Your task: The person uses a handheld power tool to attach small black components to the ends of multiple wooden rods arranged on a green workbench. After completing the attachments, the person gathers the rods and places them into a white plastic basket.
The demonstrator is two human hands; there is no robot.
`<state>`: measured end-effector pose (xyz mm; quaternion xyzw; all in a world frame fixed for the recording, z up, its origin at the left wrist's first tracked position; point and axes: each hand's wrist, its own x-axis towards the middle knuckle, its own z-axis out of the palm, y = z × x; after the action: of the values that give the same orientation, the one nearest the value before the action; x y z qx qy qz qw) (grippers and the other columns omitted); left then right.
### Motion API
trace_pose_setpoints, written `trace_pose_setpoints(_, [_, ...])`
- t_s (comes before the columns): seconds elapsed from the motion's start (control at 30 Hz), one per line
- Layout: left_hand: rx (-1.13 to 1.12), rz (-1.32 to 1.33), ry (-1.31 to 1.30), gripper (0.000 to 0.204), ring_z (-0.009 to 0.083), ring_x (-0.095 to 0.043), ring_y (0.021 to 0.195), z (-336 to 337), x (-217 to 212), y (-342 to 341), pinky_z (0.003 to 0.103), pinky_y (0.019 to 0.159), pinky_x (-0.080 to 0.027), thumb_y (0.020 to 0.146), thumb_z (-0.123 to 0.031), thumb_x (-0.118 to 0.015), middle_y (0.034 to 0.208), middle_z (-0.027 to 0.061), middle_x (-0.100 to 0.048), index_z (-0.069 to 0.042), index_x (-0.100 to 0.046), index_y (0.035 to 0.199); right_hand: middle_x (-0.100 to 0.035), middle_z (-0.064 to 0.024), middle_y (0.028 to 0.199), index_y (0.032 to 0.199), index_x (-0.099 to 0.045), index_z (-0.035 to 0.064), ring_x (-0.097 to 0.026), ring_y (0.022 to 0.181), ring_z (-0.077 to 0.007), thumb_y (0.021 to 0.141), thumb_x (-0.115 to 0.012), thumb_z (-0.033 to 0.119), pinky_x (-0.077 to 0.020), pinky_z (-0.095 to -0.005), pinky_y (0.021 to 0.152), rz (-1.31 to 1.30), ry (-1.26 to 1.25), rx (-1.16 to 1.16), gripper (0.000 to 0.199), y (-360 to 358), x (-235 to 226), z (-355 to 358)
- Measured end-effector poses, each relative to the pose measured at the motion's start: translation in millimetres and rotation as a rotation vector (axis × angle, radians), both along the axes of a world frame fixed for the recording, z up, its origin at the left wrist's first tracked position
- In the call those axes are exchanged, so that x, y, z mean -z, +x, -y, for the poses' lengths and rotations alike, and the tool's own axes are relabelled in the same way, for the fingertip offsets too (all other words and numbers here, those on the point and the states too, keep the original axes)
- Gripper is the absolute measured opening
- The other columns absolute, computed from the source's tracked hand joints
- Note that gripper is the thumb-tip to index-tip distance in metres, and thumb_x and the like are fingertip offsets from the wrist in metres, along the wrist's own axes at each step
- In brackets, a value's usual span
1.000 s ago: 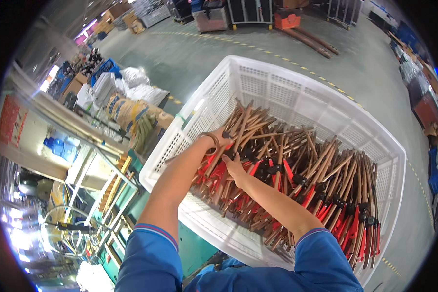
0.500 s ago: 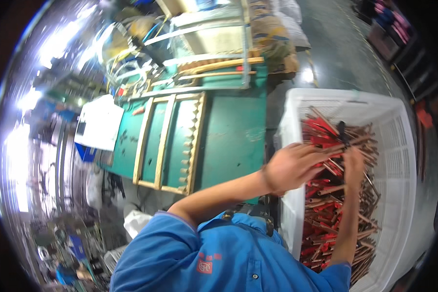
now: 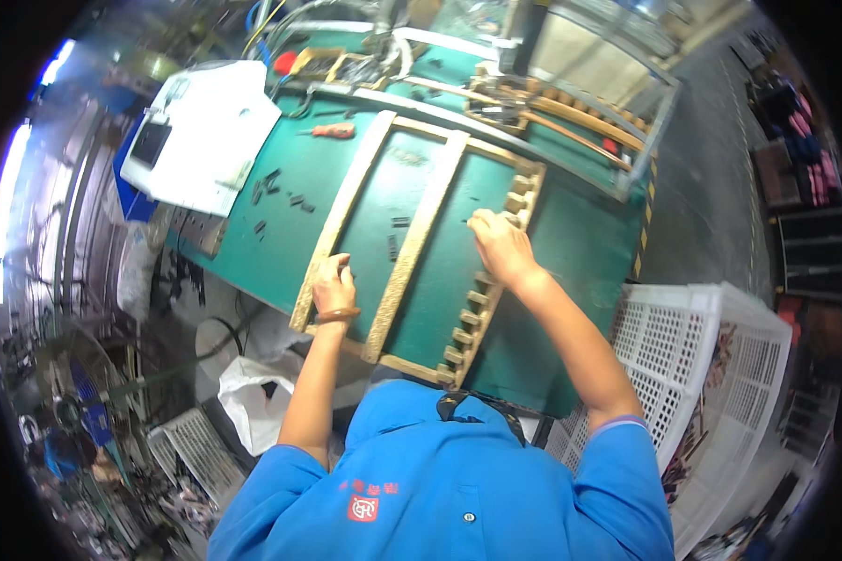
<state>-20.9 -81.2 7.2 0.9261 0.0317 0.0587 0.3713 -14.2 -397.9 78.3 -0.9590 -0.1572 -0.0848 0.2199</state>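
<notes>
A wooden frame [image 3: 416,252] with long rails lies on the green tabletop [image 3: 571,271]; its right rail [image 3: 470,323] carries a row of notched pegs. My left hand [image 3: 332,288], with a brown bracelet at its wrist, is at the frame's left rail. Its fingers are curled, and what they may hold is too small to name. At the upper part of the notched rail is my right hand [image 3: 503,248]. The fingertips are pinched together over the space beside the pegs, and whatever is between them cannot be made out. Small black pieces [image 3: 392,245] lie between the rails.
An orange-handled screwdriver [image 3: 333,130] and more small black parts [image 3: 267,183] lie left of the frame. A white box-like thing [image 3: 201,136] stands at the left. Beyond runs a metal rack [image 3: 636,178]. To the right stands a white perforated crate [image 3: 664,351] with copper-coloured rods.
Both hands have moved left from the crate of copper-coloured and red pieces to the wooden frame on the table. The view has swung the same way.
</notes>
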Motion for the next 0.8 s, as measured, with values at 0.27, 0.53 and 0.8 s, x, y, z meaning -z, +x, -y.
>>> trace_pose_setpoints(0.27, [0.265, -0.124, 0.371, 0.04, 0.0299, -0.06, 0.095, -37.4, 0.9, -22.9, 0.039, 0.077, -0.051, 0.078, -0.01, -0.067, 0.117, 0.0088, -0.054, -0.009, -0.056, 0.116, -0.053, -0.0147, 0.089, 0.087, -0.055, 0.0059, -0.058, 0.087, -0.0334, 0.08, -0.055, 0.005, -0.0506, -0.0441, 0.072, -0.179, -0.216, 0.219, 0.007, 53.2, 103.0, -46.9])
trace_pose_setpoints(0.53, [0.351, 0.088, 0.43, 0.013, 0.025, -0.058, 0.079, -43.8, 26.1, -13.7, 0.034, 0.063, -0.052, 0.074, -0.003, -0.058, 0.09, 0.0076, -0.053, -0.008, -0.057, 0.086, -0.053, -0.0139, 0.106, 0.1, -0.062, 0.0073, -0.054, 0.097, -0.034, 0.081, -0.066, 0.012, -0.0472, -0.0422, 0.082, -0.193, 0.015, 0.44, 0.02, 91.0, 83.5, -26.2])
trace_pose_setpoints(0.8, [0.253, 0.112, 0.097, 0.018, 0.0281, -0.059, 0.08, 5.1, 3.5, 32.9, 0.038, 0.067, -0.049, 0.077, -0.014, -0.067, 0.086, 0.0088, -0.057, -0.008, -0.056, 0.088, -0.052, -0.0148, 0.097, 0.091, -0.058, 0.0044, -0.055, 0.092, -0.0348, 0.082, -0.062, 0.011, -0.049, -0.0439, 0.078, -0.249, -0.091, 0.357, 0.013, 61.3, 89.5, -53.0])
